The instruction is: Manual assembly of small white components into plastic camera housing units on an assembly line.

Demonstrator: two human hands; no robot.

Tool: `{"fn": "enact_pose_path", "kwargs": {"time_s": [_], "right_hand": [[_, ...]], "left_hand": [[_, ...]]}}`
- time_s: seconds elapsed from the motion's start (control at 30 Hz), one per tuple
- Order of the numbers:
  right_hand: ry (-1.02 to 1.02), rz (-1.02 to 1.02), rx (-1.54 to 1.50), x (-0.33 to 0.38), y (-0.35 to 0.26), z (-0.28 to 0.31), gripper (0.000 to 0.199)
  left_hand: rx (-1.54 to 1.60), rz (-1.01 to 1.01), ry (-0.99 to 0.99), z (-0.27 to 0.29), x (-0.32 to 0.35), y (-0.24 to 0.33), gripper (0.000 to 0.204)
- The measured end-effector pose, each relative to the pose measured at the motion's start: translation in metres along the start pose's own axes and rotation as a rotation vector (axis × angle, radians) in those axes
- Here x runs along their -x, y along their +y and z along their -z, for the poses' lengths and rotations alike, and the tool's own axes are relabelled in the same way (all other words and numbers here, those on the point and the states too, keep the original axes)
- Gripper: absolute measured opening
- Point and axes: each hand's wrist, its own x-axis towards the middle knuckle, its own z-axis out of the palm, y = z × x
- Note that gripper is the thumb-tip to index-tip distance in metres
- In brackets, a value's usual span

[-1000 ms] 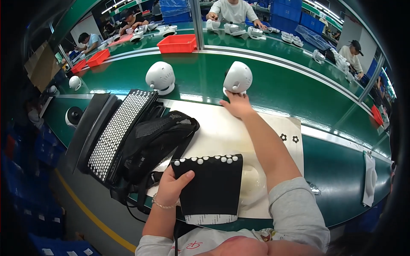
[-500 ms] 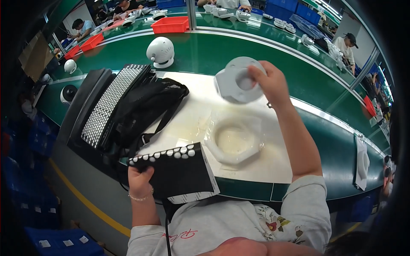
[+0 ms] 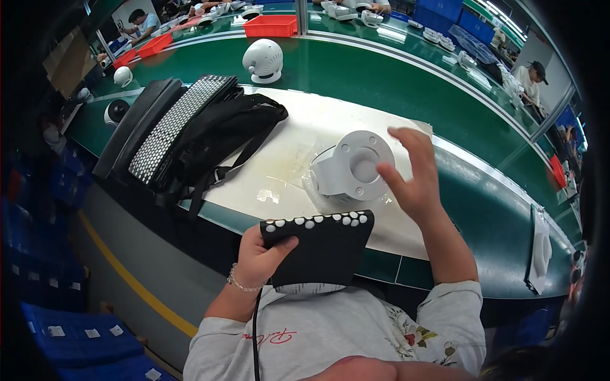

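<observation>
My left hand grips a black sheet whose upper edge carries white round adhesive pads. The thumb lies across the front of the sheet. Just beyond it, a white device housing rests on a film-wrapped ring holder, largely covering it. The housing's round base, with small round recesses and a large central opening, faces up toward me. My right hand is open beside the base, thumb and fingers apart, with nothing visible in it. The thumb tip is close to the base's right rim; contact cannot be made out.
A black mesh bag and another white-dotted sheet lie on the left. A white rounded device stands behind on the green bench. Red bins and people at work are farther back. A white piece lies far right.
The part that my right hand was holding up now sits on the ring holder, and that hand has let go. My left hand has brought the dotted black sheet rightward, closer to the holder.
</observation>
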Motion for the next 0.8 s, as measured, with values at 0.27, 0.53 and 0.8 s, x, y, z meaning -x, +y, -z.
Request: {"fn": "enact_pose_path", "kwargs": {"time_s": [0.27,0.53,0.8], "right_hand": [[-0.331,0.176,-0.234,0.02,-0.037,-0.005,0.02],[-0.303,0.261,-0.275,0.019,-0.036,-0.007,0.022],[-0.3,0.193,-0.335,0.026,-0.028,-0.009,0.039]], "left_hand": [[-0.161,-0.058,0.059,-0.026,-0.005,0.005,0.01],[-0.186,-0.076,0.145,-0.024,-0.004,-0.005,0.01],[-0.24,-0.116,0.122,-0.023,-0.007,-0.003,0.008]]}}
